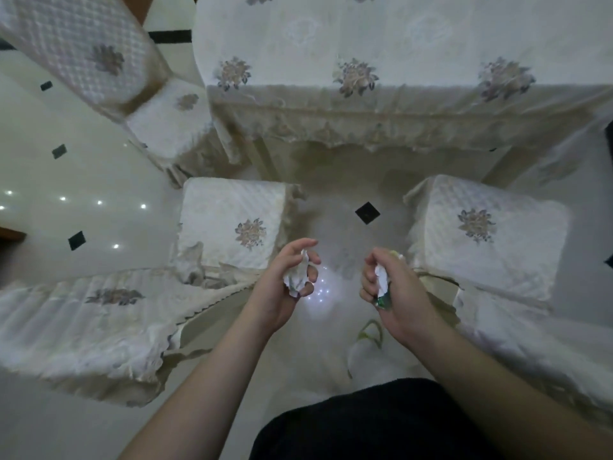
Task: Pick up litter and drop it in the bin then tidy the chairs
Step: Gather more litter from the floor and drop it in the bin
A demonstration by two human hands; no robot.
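Both hands' grip (285, 280) (391, 287) encloses crumpled litter (296, 277)

Open floor (335, 234) between two chairs (232, 224) (481, 234), table (398, 44) beyond

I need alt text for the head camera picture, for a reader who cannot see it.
A person's left hand holds crumpled white paper and the right hand holds a paper scrap with a green wrapper, above a pale tiled floor. Cloth-covered chairs stand on both sides, before a table with a flowered cloth.
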